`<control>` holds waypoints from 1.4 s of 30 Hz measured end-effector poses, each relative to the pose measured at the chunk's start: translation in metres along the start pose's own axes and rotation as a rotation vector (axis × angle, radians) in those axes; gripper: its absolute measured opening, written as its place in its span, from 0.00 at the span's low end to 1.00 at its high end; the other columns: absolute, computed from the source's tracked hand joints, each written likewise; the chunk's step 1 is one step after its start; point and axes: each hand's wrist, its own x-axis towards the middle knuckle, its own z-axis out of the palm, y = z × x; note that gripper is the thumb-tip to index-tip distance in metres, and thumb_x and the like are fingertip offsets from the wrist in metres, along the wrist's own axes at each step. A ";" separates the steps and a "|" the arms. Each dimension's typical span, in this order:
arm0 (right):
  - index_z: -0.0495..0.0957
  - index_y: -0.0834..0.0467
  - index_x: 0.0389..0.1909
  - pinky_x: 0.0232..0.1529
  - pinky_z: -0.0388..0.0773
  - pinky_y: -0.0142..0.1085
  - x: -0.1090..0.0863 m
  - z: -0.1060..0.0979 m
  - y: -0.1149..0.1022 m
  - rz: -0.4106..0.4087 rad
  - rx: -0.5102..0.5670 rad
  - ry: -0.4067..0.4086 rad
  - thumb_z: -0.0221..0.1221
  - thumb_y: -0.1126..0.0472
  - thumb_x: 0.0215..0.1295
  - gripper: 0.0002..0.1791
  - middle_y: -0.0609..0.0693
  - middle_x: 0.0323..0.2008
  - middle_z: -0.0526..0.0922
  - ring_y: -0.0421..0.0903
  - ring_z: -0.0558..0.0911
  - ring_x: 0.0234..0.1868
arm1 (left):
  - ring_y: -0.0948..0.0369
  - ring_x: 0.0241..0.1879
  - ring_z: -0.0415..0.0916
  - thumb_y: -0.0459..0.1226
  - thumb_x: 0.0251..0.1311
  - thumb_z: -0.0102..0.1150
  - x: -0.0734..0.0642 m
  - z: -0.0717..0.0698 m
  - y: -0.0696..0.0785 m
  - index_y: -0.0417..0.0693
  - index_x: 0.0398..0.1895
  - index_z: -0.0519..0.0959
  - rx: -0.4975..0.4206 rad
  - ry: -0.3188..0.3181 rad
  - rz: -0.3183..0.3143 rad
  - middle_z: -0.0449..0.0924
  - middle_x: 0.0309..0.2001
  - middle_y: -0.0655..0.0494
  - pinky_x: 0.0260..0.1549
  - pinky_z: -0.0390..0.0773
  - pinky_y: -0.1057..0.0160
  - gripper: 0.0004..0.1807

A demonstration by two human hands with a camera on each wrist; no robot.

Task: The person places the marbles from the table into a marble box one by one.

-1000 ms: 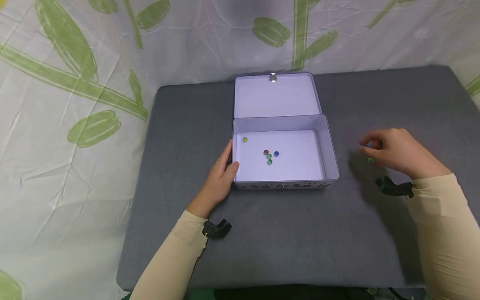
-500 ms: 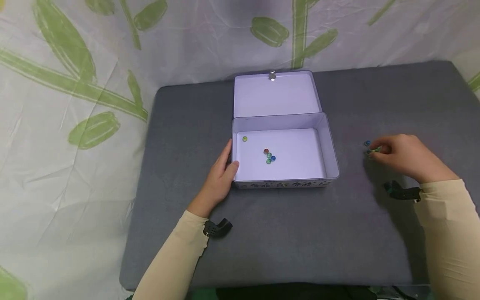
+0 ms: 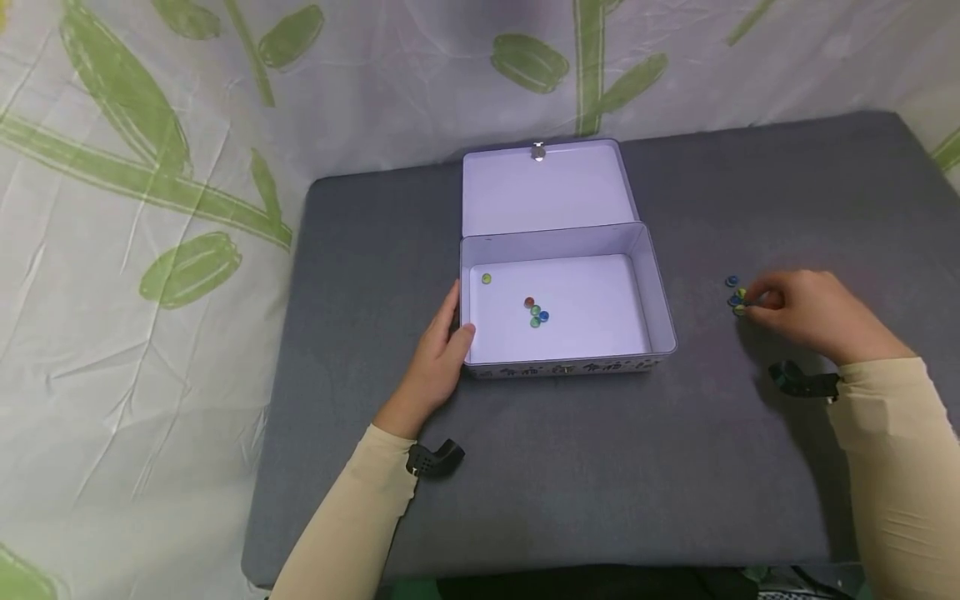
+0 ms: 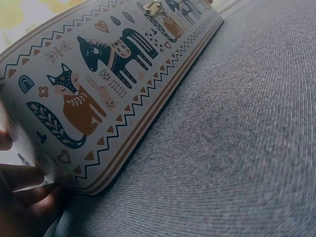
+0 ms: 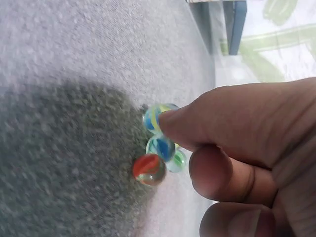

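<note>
At the left, the left hand [image 3: 431, 358] holds the left end of the box [image 3: 600, 308], its thumb at the rim near the near corner and its fingers along the outer wall. That light hold looks enough to steady the box. Inside, toward the far left, lies a lone yellow-green marble [image 3: 486, 278]; to its right and nearer, a red marble [image 3: 529, 302], two green ones and a blue marble [image 3: 544, 317] cluster together. The lid [image 3: 551, 192] is folded back on the far side.

Well to the right, a small heap of marbles [image 3: 735, 300] sits on the table [image 3: 600, 475]. The right hand [image 3: 806, 312] bends over it from the right, a fingertip against a blue-and-yellow marble [image 5: 151, 121], with an orange-red one [image 5: 149, 169] close by. Whether it pinches one, I cannot tell.

The step in hand looks like picking at this heap. Glass this round would probably roll, so thumb and finger should meet low on opposite sides of one marble, squeezing gently and lifting straight up, lest its neighbours scatter.
</note>
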 end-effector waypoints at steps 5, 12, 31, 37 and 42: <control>0.86 0.66 0.43 0.31 0.71 0.42 0.000 0.003 -0.001 -0.007 0.002 -0.002 0.67 0.62 0.66 0.10 0.50 0.28 0.83 0.46 0.76 0.29 | 0.57 0.83 0.45 0.40 0.76 0.42 0.001 0.001 0.001 0.44 0.86 0.48 0.014 0.002 0.001 0.48 0.85 0.50 0.80 0.48 0.48 0.38; 0.86 0.68 0.43 0.30 0.71 0.41 0.000 0.008 -0.002 -0.032 -0.002 -0.010 0.67 0.63 0.66 0.11 0.47 0.26 0.82 0.45 0.75 0.27 | 0.59 0.83 0.45 0.41 0.76 0.41 0.001 0.002 0.001 0.48 0.87 0.47 0.023 -0.003 -0.010 0.47 0.85 0.53 0.80 0.48 0.49 0.38; 0.87 0.67 0.48 0.30 0.70 0.40 -0.001 -0.003 -0.027 -0.047 -0.013 -0.024 0.65 0.60 0.71 0.14 0.47 0.27 0.81 0.45 0.73 0.27 | 0.56 0.83 0.46 0.40 0.77 0.42 0.002 0.001 0.000 0.46 0.86 0.48 0.009 0.002 -0.004 0.49 0.85 0.50 0.80 0.48 0.48 0.38; 0.88 0.65 0.49 0.31 0.71 0.38 0.004 -0.013 -0.047 -0.081 -0.008 -0.013 0.66 0.60 0.70 0.13 0.46 0.28 0.83 0.43 0.74 0.27 | 0.56 0.83 0.47 0.41 0.76 0.43 0.002 0.001 0.001 0.46 0.86 0.48 0.015 0.006 -0.014 0.49 0.84 0.50 0.80 0.49 0.49 0.38; 0.86 0.66 0.52 0.29 0.71 0.37 0.008 -0.025 -0.065 -0.089 0.014 -0.042 0.66 0.60 0.71 0.15 0.46 0.26 0.83 0.44 0.78 0.22 | 0.56 0.82 0.48 0.40 0.76 0.43 0.002 0.001 0.000 0.46 0.86 0.49 0.006 0.014 -0.015 0.51 0.84 0.49 0.80 0.50 0.50 0.38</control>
